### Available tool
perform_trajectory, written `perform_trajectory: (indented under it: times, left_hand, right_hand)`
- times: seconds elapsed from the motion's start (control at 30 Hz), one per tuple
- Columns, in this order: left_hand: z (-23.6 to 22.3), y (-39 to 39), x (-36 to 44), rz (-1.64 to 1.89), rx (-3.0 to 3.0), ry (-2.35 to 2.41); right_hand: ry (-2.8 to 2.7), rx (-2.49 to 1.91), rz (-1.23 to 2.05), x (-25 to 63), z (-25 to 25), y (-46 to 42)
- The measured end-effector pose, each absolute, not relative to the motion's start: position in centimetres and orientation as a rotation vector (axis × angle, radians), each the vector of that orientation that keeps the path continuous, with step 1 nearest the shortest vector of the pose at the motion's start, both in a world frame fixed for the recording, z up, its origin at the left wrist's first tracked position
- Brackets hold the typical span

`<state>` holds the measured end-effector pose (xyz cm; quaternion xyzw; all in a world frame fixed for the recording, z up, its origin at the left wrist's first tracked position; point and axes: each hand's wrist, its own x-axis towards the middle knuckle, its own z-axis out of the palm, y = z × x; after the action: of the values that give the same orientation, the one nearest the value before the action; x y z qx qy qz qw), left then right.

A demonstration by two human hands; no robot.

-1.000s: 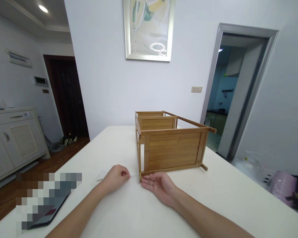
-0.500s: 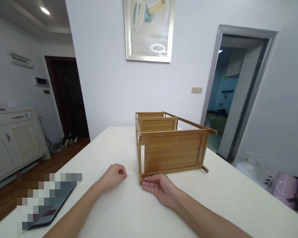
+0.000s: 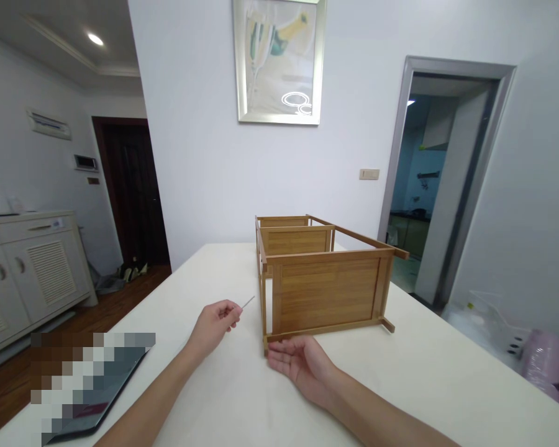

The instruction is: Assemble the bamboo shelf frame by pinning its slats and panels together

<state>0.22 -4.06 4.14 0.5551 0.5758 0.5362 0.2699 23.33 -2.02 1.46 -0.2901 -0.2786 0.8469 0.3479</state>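
Observation:
A bamboo rack [image 3: 325, 292] lies on its side on the white table [image 3: 423, 385]. My left hand [image 3: 213, 323] is lifted just off the table to the left of the rack's near corner, fingers pinched on a thin metal pin [image 3: 248, 302] that points up and to the right. My right hand [image 3: 298, 363] rests on the table, palm up with fingers loosely curled, its fingertips touching the rack's near bottom corner.
A dark tablet [image 3: 88, 410] lies at the table's near left edge. White cabinets [image 3: 28, 267] stand at the left, a doorway [image 3: 428, 180] opens at the right, and a pink bin [image 3: 547, 366] sits on the floor.
My left hand has lifted off the table and tilted the thin pin upward. My right hand has stayed at the rack's corner. The view has shifted slightly.

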Motion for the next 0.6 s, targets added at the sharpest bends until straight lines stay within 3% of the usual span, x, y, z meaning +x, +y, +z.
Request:
perform_trajectory:
  times: [0.2, 0.6]
  left_hand:
    - [8.7, -5.4, 2.1, 1.749, 1.411, 1.325]
    - [16.3, -3.6, 2.8, 1.834, 1.276, 0.992]
  right_hand:
    - [-0.747, -0.706, 2.221, 23.5, 1.4, -2.0]
    - [-0.786, -0.675, 2.215, 23.6, 1.0, -1.9]
